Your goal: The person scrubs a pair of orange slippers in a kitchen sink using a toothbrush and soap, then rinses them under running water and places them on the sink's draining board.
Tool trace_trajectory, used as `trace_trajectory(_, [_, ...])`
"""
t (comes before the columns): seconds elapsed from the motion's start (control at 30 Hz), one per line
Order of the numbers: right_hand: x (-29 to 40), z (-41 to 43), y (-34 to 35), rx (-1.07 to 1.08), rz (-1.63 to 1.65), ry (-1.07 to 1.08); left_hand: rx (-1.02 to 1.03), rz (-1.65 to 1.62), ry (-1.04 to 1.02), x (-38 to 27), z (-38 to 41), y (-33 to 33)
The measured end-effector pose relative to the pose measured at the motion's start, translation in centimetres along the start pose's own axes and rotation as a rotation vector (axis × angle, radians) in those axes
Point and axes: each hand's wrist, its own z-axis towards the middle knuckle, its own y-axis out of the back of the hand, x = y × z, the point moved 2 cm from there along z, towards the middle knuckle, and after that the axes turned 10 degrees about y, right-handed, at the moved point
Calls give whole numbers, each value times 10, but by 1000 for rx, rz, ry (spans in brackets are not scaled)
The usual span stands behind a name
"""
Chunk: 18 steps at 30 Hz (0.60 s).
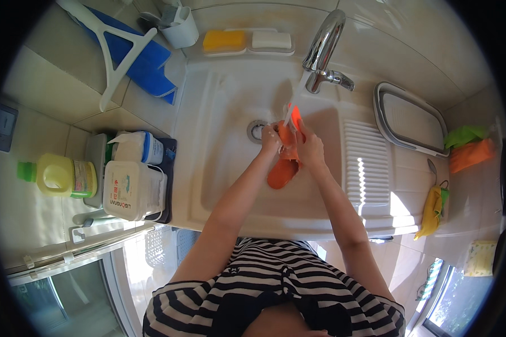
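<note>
An orange item, seemingly a slipper or sandal (282,173), is held over the sink basin (232,185), its broad rounded end towards me. My left hand (271,137) grips its left side, close to the drain (258,131). On the right, my right hand (310,148) holds it near its bright orange upper end. Water runs from the chrome faucet (325,42) onto the item between both hands. My fingers hide parts of it, so its exact form is unclear.
Behind the basin lie a yellow sponge (224,40) and a white soap bar (271,40). Tubs (124,189) and a yellow detergent bottle (57,175) stand left. A ribbed washboard (366,162) and a folded grey-white basin (413,120) are right.
</note>
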Motion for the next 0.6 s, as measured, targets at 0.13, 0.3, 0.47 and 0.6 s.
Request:
trace_trajectory(0.13, [2,-37,9,-15,16,159,34,-146,335,-8,11,6])
trace_trajectory(0.3, [2,-11,7,35,-6,55,48,-46,289,-41,9,12])
trace_trajectory(0.47, [5,-15,-11,-62,88,128,82,-232,300,-34,3,30])
trace_trajectory(0.6, [-13,-18,-39,49,85,33,-45,-456,269,-24,2,52])
